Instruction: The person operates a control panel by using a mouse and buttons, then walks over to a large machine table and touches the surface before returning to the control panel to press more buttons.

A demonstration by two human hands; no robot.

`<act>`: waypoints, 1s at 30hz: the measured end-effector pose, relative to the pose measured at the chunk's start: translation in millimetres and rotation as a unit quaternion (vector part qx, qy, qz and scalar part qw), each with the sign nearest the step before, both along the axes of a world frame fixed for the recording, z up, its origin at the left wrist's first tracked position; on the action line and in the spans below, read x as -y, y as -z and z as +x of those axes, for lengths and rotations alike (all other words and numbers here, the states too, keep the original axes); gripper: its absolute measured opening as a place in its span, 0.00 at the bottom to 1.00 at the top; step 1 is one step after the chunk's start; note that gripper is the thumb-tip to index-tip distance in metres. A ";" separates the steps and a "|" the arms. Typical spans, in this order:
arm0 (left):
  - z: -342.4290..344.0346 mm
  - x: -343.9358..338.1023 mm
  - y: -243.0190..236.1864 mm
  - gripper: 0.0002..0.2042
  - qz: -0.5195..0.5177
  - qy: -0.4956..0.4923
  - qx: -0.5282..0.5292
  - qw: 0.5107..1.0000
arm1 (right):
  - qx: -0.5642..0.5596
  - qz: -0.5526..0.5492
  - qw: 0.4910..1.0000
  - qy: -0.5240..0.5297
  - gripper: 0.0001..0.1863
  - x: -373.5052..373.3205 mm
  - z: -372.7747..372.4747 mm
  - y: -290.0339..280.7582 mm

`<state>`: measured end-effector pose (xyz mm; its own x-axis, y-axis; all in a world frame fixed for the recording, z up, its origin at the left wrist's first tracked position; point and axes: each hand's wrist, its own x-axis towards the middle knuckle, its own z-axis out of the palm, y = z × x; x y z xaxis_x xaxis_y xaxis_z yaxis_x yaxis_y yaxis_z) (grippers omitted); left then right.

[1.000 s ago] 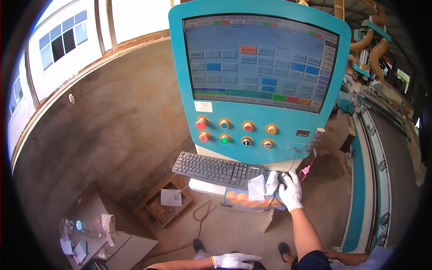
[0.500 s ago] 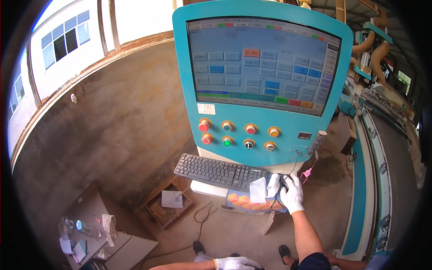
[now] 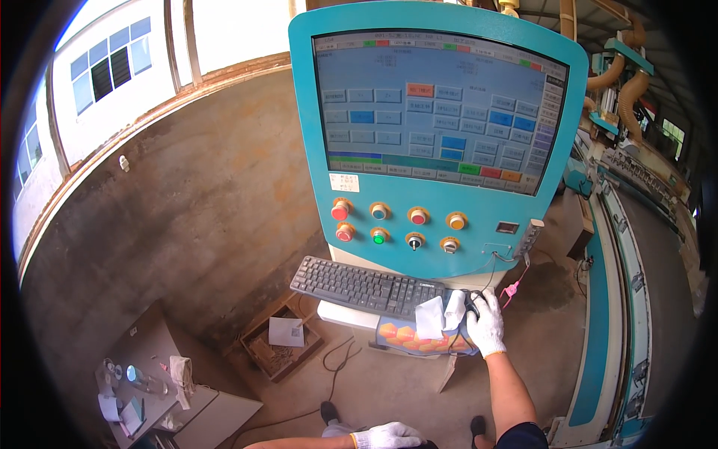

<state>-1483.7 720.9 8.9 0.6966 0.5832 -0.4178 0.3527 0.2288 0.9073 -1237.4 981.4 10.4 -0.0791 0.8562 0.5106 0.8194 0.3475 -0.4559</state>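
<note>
My right hand (image 3: 486, 325), in a white glove, is closed over a black mouse (image 3: 473, 299) on the ledge of a teal control console (image 3: 449, 254). A black keyboard (image 3: 359, 284) lies left of it, with white paper (image 3: 429, 318) and a rolled white item (image 3: 453, 308) between. Above are colored buttons, switches and a lit screen (image 3: 434, 105) with rows of touch keys. My left hand (image 3: 389, 436), also gloved, rests low near my body, fingers loosely extended, with nothing visible in it.
A side cabinet (image 3: 209, 419) holding bottles, cloth and papers stands lower left. A wooden box (image 3: 254, 329) with paper and scraps sits on the floor beside cables. A large machine (image 3: 636, 247) with hoses runs along the right. A wall (image 3: 172, 187) bounds the left.
The view has shifted slightly, so the console appears a little further right and lower. Another person's arm and striped clothing at the lower right have left view. My right hand stays on the mouse.
</note>
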 end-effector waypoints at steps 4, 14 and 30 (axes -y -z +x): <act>0.7 -0.7 1.0 0.18 0.000 0.018 0.001 1.000 | 0.001 0.007 1.000 -0.004 0.24 0.4 -0.1 -0.6; 0.3 -4.5 -9.5 0.19 -0.010 0.038 -0.004 0.999 | -0.014 0.006 1.000 -0.017 0.23 1.2 -0.1 -2.7; 1.1 -6.9 -11.1 0.19 -0.011 0.050 0.008 0.999 | 0.003 0.005 1.000 -0.002 0.24 3.6 -1.1 -5.0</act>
<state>-1482.6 727.8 20.0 0.7576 0.5005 -0.4190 0.3609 0.2137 0.9078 -1238.5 977.7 15.3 -0.0845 0.8504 0.5194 0.8205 0.3551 -0.4479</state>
